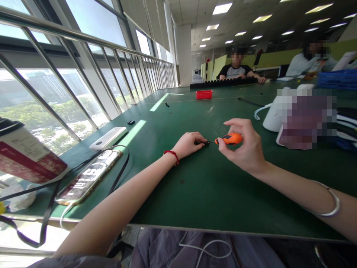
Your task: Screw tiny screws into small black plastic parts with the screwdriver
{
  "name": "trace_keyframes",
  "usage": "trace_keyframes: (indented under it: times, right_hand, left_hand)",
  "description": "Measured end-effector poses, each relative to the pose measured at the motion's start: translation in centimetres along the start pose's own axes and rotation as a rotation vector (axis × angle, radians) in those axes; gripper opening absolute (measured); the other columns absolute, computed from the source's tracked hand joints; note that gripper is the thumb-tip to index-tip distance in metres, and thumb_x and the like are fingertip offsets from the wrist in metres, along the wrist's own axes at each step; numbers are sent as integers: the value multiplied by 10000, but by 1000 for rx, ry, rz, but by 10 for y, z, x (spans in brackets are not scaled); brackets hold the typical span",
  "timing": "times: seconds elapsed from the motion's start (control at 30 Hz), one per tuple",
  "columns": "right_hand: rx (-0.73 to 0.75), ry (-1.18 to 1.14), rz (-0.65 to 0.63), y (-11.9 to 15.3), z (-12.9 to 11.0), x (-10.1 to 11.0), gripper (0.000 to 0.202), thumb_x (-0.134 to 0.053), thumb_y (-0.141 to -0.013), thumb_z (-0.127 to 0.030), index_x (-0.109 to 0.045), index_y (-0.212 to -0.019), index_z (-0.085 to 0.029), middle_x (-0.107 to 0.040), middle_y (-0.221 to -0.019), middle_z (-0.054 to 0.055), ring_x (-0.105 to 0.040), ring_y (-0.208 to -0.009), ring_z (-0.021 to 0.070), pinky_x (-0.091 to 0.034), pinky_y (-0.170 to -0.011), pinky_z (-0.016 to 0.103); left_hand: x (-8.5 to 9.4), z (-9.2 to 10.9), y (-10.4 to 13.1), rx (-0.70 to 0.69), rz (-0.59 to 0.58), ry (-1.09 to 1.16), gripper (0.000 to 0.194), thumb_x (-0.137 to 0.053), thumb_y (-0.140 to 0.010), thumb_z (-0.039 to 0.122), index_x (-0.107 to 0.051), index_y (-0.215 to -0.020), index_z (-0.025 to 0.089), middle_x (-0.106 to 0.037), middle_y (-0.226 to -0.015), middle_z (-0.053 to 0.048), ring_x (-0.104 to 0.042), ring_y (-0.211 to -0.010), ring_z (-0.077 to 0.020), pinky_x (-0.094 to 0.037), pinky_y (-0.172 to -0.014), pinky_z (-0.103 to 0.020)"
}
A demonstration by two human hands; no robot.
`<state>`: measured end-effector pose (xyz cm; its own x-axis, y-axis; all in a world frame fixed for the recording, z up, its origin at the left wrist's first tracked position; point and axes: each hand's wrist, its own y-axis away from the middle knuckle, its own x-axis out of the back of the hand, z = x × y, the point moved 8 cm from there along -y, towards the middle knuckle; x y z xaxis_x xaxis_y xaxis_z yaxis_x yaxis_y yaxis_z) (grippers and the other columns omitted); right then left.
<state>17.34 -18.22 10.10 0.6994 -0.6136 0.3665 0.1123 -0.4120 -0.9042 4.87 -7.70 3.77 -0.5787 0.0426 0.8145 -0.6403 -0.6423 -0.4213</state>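
Observation:
My left hand (190, 145) rests on the green table (178, 201), its fingers closed around a small black part (205, 143) whose kind I cannot make out. To the right, my right hand (243, 146) grips an orange and black screwdriver (233, 139) between thumb and fingers, with the index finger raised and bent above the handle. The screwdriver lies nearly level, and its thin shaft points left to the end of the black part. Whether the tip sits in a screw is too small to see.
Left of my arm lie a phone (92, 176) with a cable, a black strap (122, 171), a white power bank (108, 137) and a paper cup (28, 152). A red tray (204, 95) stands further back. At right is a white object (273, 111). Two people sit across the table.

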Motion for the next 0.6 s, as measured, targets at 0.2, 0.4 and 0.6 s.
trace_keyframes:
  times: [0.2, 0.4, 0.6]
  right_hand:
    - [37, 39, -23, 1, -1, -2, 304, -656, -699, -310, -483, -943, -255, -422, -506, -89, -434, -442, 130, -416, -535, 305]
    - [-15, -28, 10, 0, 3, 0, 268, -628, -731, -257, -484, -958, -259, -537, -596, -48, -526, -507, 150, -449, -555, 307]
    - [-63, -30, -63, 0, 9, -4, 192, -652, -719, -299, -499, -823, -252, -505, -519, -66, -497, -459, 138, -417, -518, 295]
  left_hand:
    - [0, 0, 0, 2, 1, -4, 185, -587, -803, 181, -747, -892, 164, -710, -936, -36, -634, -786, -140, -507, -742, -234]
    - [-1, -1, -1, 4, -2, -3, 190, -593, -797, 172, -751, -901, 173, -711, -947, -33, -635, -791, -139, -508, -750, -231]
    - [-1, 0, 0, -1, -2, -16, 195, -590, -802, 174, -752, -910, 166, -710, -941, -36, -633, -780, -139, -507, -737, -234]
